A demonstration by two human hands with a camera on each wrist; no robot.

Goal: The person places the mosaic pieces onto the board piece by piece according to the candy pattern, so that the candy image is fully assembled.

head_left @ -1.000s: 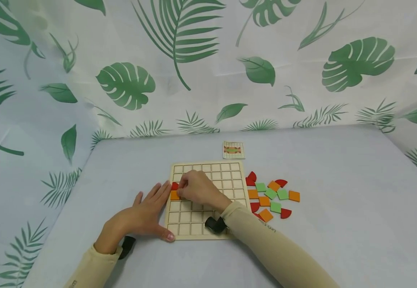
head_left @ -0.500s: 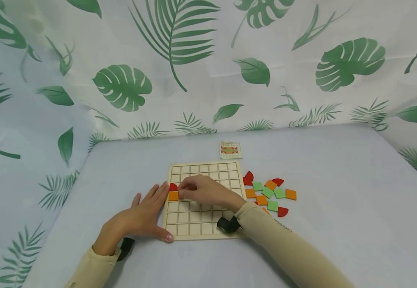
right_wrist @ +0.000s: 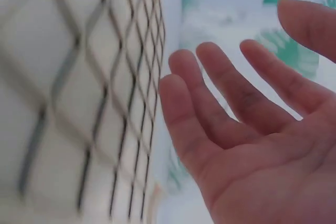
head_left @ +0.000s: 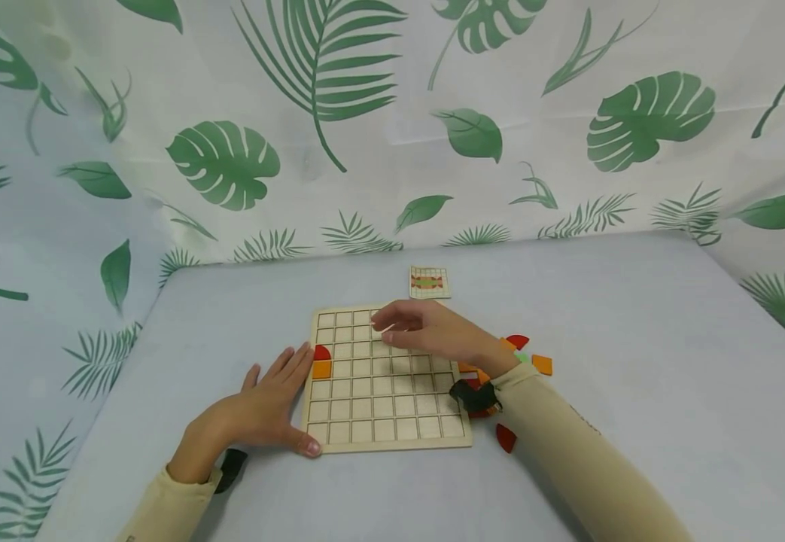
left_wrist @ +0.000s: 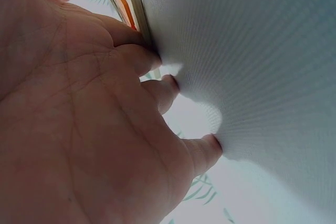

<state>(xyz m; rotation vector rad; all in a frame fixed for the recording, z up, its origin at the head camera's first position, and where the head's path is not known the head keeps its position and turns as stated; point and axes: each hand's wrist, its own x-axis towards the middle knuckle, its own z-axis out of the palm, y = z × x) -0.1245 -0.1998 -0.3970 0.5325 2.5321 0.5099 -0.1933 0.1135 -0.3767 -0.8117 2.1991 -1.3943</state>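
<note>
A wooden grid board point(head_left: 361, 410) lies flat on the table. In its left column sit a red quarter-circle tile point(head_left: 322, 352) and, just below it, an orange square tile point(head_left: 321, 369). My left hand point(head_left: 260, 410) rests along the board's left edge, fingers spread, thumb at the near left corner. In the left wrist view its fingertips point(left_wrist: 212, 142) touch the tabletop. Over the board's right half hovers my right hand point(head_left: 439, 331), fingers loosely bent with nothing between them. The right wrist view shows this hand point(right_wrist: 262, 140) apart from the grid.
Right of the board, loose tiles lie partly hidden by my right forearm: a red quarter-circle point(head_left: 506, 437), an orange square point(head_left: 542, 365) and several others. A small printed pattern card point(head_left: 429, 282) lies beyond the board. A leaf-patterned cloth point(head_left: 365, 188) hangs behind the table.
My right hand has left the orange tile and moved right, its fingers spreading apart. The orange tile stays below the red one. My left hand keeps its place by the board.
</note>
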